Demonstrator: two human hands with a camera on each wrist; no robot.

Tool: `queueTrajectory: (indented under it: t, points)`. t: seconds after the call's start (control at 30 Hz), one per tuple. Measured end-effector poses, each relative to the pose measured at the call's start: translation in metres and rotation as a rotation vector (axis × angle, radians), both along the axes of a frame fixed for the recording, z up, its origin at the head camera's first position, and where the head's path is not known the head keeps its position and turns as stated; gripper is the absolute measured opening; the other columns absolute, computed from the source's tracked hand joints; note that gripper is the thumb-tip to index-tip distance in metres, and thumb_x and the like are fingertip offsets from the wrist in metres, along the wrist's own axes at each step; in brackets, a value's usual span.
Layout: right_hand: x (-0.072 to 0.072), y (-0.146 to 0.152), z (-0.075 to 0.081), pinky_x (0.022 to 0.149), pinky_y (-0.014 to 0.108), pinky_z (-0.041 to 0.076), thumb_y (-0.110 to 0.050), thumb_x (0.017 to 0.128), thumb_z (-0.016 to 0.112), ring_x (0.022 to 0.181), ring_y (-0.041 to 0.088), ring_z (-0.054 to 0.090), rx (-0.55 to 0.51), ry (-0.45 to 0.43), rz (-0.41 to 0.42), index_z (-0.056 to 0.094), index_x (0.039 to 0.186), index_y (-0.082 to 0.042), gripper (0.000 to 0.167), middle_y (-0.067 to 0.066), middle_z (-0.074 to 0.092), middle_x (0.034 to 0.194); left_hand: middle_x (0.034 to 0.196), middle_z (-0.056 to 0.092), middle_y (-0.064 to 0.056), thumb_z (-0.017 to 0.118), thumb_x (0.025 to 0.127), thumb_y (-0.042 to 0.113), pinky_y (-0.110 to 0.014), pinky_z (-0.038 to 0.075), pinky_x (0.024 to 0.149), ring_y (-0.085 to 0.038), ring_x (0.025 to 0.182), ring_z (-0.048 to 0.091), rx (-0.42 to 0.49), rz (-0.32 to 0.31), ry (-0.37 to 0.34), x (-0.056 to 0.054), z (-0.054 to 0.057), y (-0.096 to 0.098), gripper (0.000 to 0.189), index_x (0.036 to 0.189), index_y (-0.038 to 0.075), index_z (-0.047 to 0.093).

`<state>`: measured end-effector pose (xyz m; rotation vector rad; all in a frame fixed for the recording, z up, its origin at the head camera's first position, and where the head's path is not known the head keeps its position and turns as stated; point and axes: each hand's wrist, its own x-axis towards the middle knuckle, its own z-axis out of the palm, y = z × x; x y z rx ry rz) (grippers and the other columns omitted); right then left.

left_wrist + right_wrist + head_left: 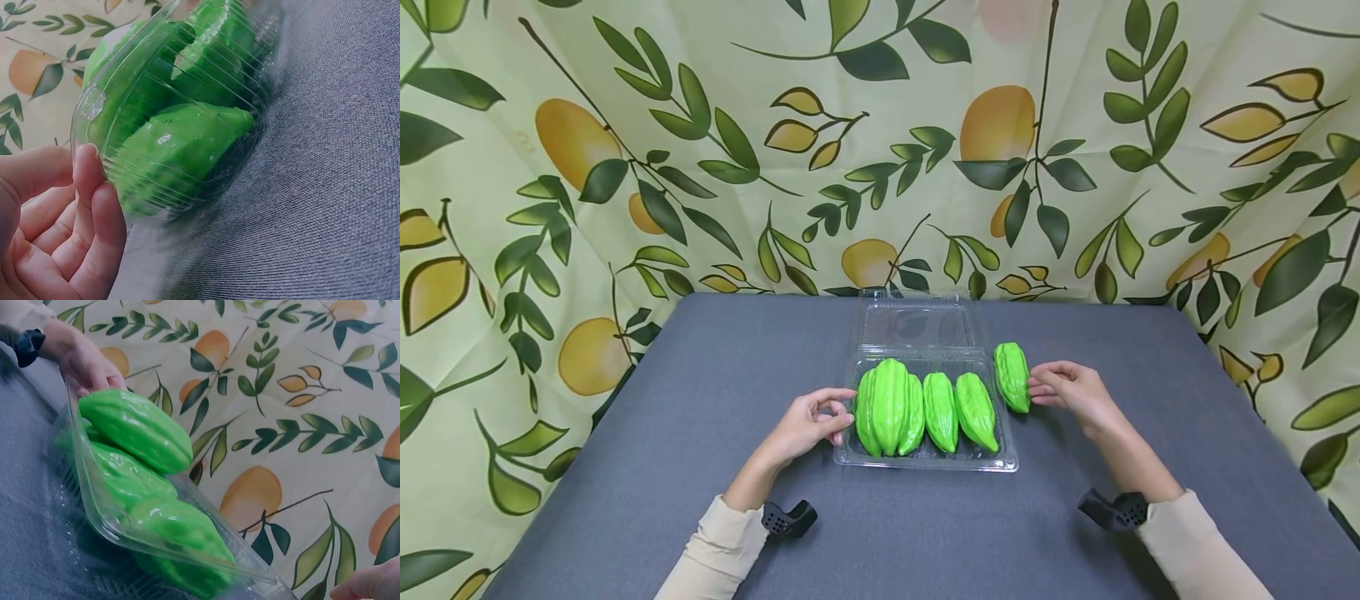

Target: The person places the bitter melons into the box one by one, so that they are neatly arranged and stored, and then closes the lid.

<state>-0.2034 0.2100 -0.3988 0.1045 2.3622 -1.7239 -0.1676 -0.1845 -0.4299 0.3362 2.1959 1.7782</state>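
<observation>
My left hand (807, 425) holds the left rim of a clear plastic clamshell container (925, 466), its thumb and fingers at the edge. Inside lie several bright green, ridged bitter melons (890, 407), some stacked at the left, others side by side. In the left wrist view, fingertips (89, 164) meet the container's clear wall. Another bitter melon (1012, 377) lies on the table outside the container's right side. My right hand (1073, 395) is at that one's right side, fingertips seeming to touch it. Only part of the right hand (370, 584) shows in the right wrist view.
The container's clear lid (917, 323) is folded back toward the far edge of the grey table (760, 342). A curtain (880, 150) printed with leaves and orange fruit hangs behind the table. Dark wrist devices (790, 518) sit at both cuffs.
</observation>
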Motion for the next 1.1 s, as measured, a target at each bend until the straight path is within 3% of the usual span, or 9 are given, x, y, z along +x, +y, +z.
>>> queueTrajectory:
  t: [0.37,0.67,1.1]
  points:
    - [-0.008,0.002,0.000,0.071,0.019,0.059,-0.017,0.099,0.049,0.070,-0.003,0.064,0.026,-0.015,-0.040,0.044,0.126,0.017,0.044,-0.009,0.063,0.081,0.082,0.053,0.005,0.060,0.091,0.002,-0.019,0.052,0.058,0.000,0.056,0.056,-0.001,0.004,-0.014,0.001,0.002,0.000,0.045,0.132,-0.010,0.047]
    - [-0.016,0.002,-0.007,0.072,0.020,0.059,-0.028,0.096,0.056,0.070,-0.004,0.062,0.094,-0.068,-0.088,0.042,0.130,0.015,0.057,-0.005,0.063,0.088,0.081,0.053,0.006,0.060,0.091,0.003,-0.019,0.052,0.058,0.001,0.057,0.056,-0.004,-0.004,0.001,0.000,-0.001,-0.001,0.045,0.132,-0.011,0.047]
    - [-0.023,0.000,-0.012,0.070,0.019,0.058,-0.032,0.094,0.059,0.068,-0.004,0.060,0.125,-0.094,-0.115,0.046,0.127,0.013,0.057,-0.004,0.061,0.088,0.082,0.053,0.005,0.060,0.091,0.003,-0.019,0.052,0.058,0.000,0.055,0.056,-0.007,0.005,-0.002,0.001,0.001,0.001,0.043,0.131,-0.009,0.049]
